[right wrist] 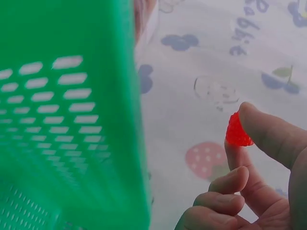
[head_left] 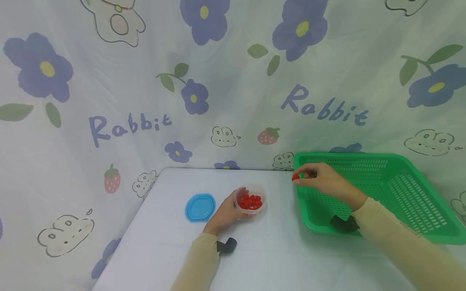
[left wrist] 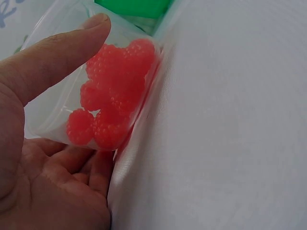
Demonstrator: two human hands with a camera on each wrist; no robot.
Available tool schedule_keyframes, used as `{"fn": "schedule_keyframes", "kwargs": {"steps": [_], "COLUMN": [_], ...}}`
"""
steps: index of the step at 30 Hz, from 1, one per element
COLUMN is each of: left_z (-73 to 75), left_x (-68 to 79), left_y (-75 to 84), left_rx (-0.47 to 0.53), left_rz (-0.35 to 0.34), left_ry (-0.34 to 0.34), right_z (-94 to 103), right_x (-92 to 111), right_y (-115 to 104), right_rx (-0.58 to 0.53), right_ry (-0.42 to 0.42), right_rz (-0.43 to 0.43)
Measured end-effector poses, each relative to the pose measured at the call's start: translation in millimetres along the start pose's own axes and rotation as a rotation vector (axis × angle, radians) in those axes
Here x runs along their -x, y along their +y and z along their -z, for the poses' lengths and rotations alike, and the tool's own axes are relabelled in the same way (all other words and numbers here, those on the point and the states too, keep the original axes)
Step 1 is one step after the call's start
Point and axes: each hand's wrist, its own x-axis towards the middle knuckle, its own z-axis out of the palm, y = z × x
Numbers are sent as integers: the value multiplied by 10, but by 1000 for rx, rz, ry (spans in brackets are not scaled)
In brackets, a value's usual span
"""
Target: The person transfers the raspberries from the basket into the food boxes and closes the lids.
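My left hand [head_left: 230, 211] holds a clear plastic tub [head_left: 264, 201], thumb on one side and fingers on the other. Several red raspberries [left wrist: 112, 84] lie in the bottom of the tub, which stands on the white tabletop. Between the thumb and forefinger of my right hand [head_left: 320, 180] a single raspberry [right wrist: 238, 130] is pinched. That hand is above the left rim of a green plastic basket [head_left: 306, 220], and its other fingers are curled in, as the right wrist view shows.
A blue lid [head_left: 200, 207] lies on the table [head_left: 262, 266] left of the tub. The basket has slotted walls and fills the right side. Behind the table hangs a patterned cloth [head_left: 233, 101] with flowers and rabbits.
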Motion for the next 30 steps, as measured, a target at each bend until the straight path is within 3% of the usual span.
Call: {"fn": "schedule_keyframes", "kwargs": {"steps": [4,16,30], "left_z": [-4,-5,-18], "left_x": [-5,-19,-5], "left_y": [1,-2,29], "left_rx": [-9,-17,-41], "left_rz": [2,2,9], "left_ry": [-4,3,19], "right_z": [-100,-400,-863], "right_x": [-20,-60,-154], "right_y": [-78,-326,-459], "right_rx": [17,-24,-47], "right_ry": [24,74,143], "right_rz": [20,-30,-39]}}
